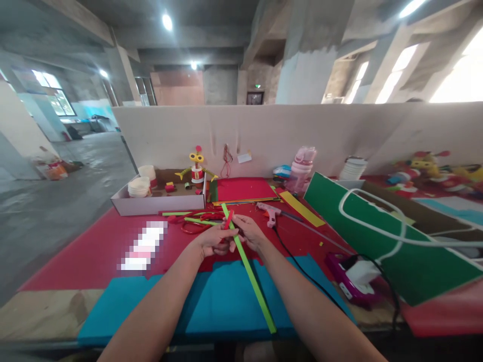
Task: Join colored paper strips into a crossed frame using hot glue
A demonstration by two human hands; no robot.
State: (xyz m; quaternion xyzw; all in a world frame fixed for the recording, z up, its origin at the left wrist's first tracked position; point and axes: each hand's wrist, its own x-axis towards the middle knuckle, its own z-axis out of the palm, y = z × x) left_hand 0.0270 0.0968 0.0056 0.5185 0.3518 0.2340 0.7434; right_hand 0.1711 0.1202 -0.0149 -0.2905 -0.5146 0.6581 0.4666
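Forearms (154,301) extended; hands (214,240) pinched around green strip (253,277) and red strip (229,219).

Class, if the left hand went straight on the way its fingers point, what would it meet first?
Probably the green strip, which the left hand's thumb seems to touch; the right hand comes just beyond, though depth there is hard to judge.

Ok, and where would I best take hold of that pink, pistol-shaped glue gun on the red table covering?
Probably by its handle, coming from the near side with the right hand. The pink, pistol-shaped glue gun has that handle pointing toward you, thin black cord trailing from it, while its narrow nozzle points left.
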